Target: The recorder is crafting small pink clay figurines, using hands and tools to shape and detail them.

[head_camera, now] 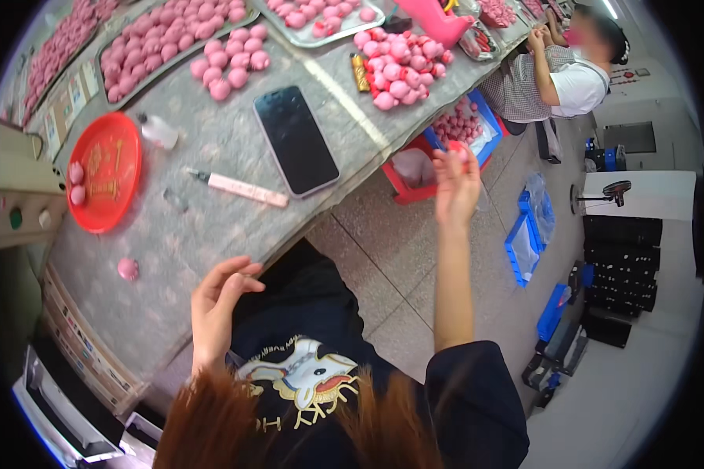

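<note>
Out past the table's edge, my right hand [457, 193] is raised with a small red and pink figurine [459, 150] between its fingertips. My left hand [220, 305] hovers by the near edge of the table [211, 234], fingers bent and apart, with nothing visible in it. A single pink ball-shaped piece [128, 269] lies to its left. Beyond it on the tabletop are a pale pink pen-like tool [246, 190], a smartphone [296, 140] with a dark screen, and a small white bottle [159, 132]. A red plastic plate [108, 176] carries two pink pieces at its rim.
Metal trays [173, 50] of pink pieces line the table's far side. A heap of red and pink figurines [402, 70] sits near the right edge. Blue [496, 138] and red bins [408, 187] stand below. A co-worker [563, 76] sits further along; a fan [616, 190] stands beyond.
</note>
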Action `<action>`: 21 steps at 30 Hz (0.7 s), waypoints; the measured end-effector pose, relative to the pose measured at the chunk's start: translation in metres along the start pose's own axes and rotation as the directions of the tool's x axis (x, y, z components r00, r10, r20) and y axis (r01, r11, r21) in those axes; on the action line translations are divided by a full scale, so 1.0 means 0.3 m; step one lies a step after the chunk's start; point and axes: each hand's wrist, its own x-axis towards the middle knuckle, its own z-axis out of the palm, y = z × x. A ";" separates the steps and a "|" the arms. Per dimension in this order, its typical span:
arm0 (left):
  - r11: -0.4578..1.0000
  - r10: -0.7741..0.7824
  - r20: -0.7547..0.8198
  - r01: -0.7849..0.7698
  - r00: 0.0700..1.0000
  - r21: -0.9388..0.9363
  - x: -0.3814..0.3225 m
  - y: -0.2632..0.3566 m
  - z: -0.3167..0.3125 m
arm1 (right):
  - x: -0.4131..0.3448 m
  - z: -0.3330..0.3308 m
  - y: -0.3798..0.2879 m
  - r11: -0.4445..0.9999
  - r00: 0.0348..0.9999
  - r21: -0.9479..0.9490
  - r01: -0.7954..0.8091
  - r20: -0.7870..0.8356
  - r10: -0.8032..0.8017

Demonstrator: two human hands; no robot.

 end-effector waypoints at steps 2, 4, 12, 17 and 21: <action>0.991 0.096 -0.131 -0.082 0.987 0.109 0.039 0.000 0.028 | 0.238 -0.308 0.059 0.973 0.969 0.178 -0.146 -0.173 0.177; 0.967 0.183 -0.255 -0.127 0.950 0.222 0.061 -0.025 0.048 | 0.410 -0.551 0.162 0.912 0.880 0.289 -0.291 -0.293 0.374; 0.779 0.513 -0.404 -0.213 0.758 0.589 0.205 -0.140 0.143 | 0.920 -0.949 0.293 0.774 0.750 0.592 -0.224 -0.403 0.525; 0.758 0.539 -0.443 -0.183 0.717 0.627 0.248 -0.131 0.145 | 0.868 -0.606 0.177 0.976 0.893 -0.099 -0.194 -0.429 0.134; 0.687 0.574 -0.371 -0.183 0.730 0.703 0.262 -0.123 0.138 | 0.686 -0.272 0.091 0.978 0.959 -0.203 0.039 -0.267 -0.093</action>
